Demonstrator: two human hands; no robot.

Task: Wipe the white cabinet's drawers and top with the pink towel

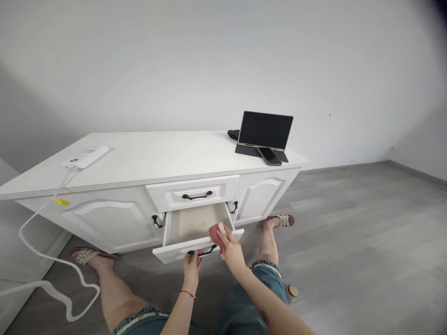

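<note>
The lower drawer (pixel 195 218) of a white cabinet is pulled out, with small dark specks on its floor. My left hand (pixel 192 270) has its fingers around the left end of that drawer's black handle (pixel 208 251). In my right hand (pixel 230 249) is a soft pink-and-white cloth (pixel 215 234), pinched over the drawer's front panel near its right end. The fingers cover part of the cloth. Just above, the upper drawer (pixel 195 192) sits closed or nearly so.
On the cabinet top (pixel 157 153) stand a tablet (pixel 266 130) and a phone (pixel 270 156), with a black item (pixel 233 134) behind. A white power strip (pixel 85 157) lies left, its cord (pixel 38 251) hanging to the floor. My feet straddle the drawer. A small round wooden-topped object (pixel 292 291) is beside my right leg.
</note>
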